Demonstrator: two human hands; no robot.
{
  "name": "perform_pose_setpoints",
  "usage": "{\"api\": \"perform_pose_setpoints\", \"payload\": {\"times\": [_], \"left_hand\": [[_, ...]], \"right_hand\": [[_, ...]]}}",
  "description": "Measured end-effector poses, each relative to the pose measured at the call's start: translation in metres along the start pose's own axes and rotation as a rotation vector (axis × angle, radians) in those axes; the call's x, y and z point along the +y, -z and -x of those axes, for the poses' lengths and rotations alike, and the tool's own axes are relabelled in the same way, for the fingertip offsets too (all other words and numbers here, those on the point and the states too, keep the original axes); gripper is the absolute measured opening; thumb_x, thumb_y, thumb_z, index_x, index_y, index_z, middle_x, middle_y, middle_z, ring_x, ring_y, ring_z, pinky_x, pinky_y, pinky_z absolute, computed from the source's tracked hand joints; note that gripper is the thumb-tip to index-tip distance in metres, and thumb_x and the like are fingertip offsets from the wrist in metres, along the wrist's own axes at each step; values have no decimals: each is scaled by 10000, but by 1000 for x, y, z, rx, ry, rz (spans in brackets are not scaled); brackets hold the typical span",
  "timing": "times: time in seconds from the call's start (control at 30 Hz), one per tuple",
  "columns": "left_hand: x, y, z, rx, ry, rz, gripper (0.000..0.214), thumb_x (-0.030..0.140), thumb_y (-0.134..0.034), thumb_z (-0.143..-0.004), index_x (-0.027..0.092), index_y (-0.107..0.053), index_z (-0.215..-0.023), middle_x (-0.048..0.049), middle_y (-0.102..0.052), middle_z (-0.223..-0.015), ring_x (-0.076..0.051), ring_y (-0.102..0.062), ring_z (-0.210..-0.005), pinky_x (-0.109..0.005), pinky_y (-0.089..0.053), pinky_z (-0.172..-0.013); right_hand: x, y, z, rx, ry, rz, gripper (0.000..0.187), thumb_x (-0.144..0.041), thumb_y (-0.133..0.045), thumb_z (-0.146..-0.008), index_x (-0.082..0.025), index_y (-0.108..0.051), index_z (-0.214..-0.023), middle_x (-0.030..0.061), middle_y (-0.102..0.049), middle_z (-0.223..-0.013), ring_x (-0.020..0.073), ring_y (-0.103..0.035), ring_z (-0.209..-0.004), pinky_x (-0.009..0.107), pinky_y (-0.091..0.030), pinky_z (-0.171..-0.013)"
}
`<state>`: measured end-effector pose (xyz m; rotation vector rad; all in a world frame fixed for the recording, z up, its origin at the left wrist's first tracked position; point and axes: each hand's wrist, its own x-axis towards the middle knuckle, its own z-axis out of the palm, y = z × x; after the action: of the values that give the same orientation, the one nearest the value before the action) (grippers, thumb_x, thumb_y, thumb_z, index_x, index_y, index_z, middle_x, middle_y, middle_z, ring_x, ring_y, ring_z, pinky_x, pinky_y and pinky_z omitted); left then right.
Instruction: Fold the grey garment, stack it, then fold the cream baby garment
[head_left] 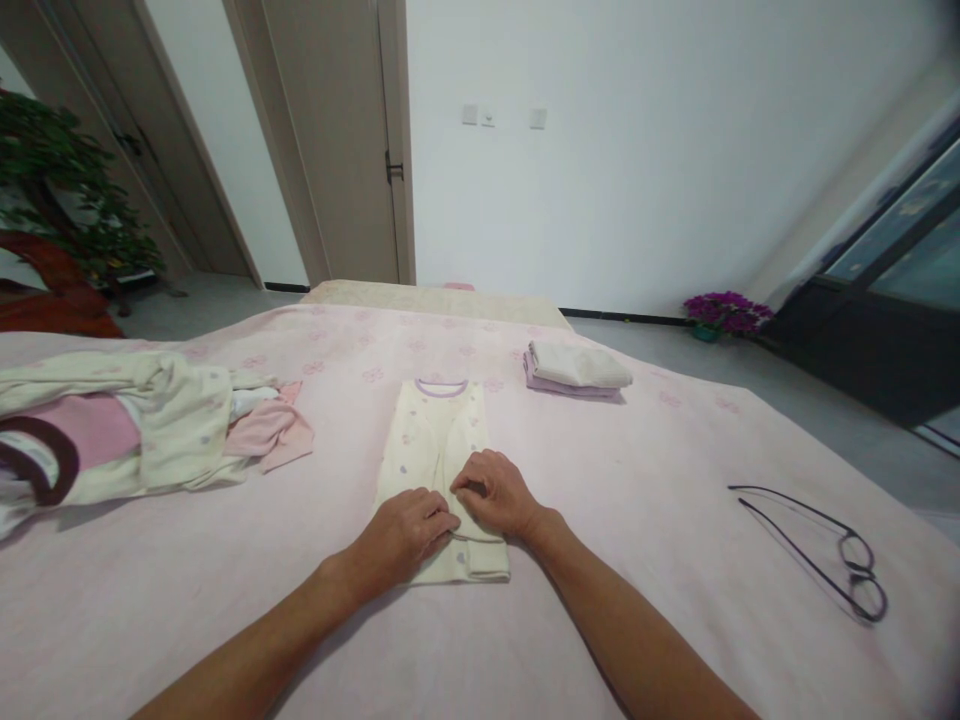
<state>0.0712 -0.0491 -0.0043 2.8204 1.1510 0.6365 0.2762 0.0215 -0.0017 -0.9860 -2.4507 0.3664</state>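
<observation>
A cream long-sleeved shirt (420, 430) with small printed hearts and a lilac neckband lies in front of me, its neck pointing away. Its sides are turned inward, and a sleeve lies over the body with the cuff near the hem. My left hand (412, 530) rests on the lower middle of the shirt, fingertips pressed together at the sleeve's edge. Just to the right, my right hand (495, 490) pinches the sleeve fabric between thumb and forefinger. The two hands nearly meet; part of the sleeve is hidden under them.
A heap of loose clothes (180, 420) lies at the left. Folded garments (577, 368) are stacked beyond the shirt to the right. Black-framed glasses (855, 570) lie at the right on the pink bedspread (637, 560). Past its far edge stands a wall with a door (330, 140).
</observation>
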Motion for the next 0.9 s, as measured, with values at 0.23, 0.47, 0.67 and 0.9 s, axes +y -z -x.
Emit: {"api": "perform_pose_setpoints", "payload": {"times": [0.23, 0.47, 0.67, 0.9], "left_hand": [[-4, -6, 4, 26, 33, -16, 225, 210, -440, -992, 204, -666, -989, -49, -636, -837, -174, -585, -808, -296, -472, -731], [-3, -7, 1, 18, 134, 4, 232, 234, -421, -1007, 195, -633, -921, -33, -627, -845, -174, -574, -801, -302, -459, -721], [-3, -6, 1, 20, 139, 43, 230, 240, -425, -1005, 192, -632, -917, -38, -631, -846, -179, -574, -802, -309, -458, -723], [-4, 10, 5, 30, 180, 306, 250, 278, -407, -1018, 209, -647, -1002, -39, -666, -934, -155, -611, -879, -280, -479, -814]], "right_hand": [[-2, 0, 0, -12, -15, 11, 99, -166, -640, -810, -233, -711, -829, 2, -666, -832, 172, -560, -846, 310, -378, -804], [1, -1, 1, 9, 2, -38, 60, -179, -668, -810, -227, -703, -808, -9, -647, -804, 157, -544, -813, 295, -363, -786], [3, -2, 0, 17, 16, -41, 65, -158, -680, -795, -221, -692, -801, -8, -637, -793, 158, -532, -802, 298, -345, -769], [2, -3, 1, 26, 21, -45, 80, -149, -680, -788, -226, -691, -809, -8, -637, -800, 161, -532, -811, 303, -347, -777]]}}
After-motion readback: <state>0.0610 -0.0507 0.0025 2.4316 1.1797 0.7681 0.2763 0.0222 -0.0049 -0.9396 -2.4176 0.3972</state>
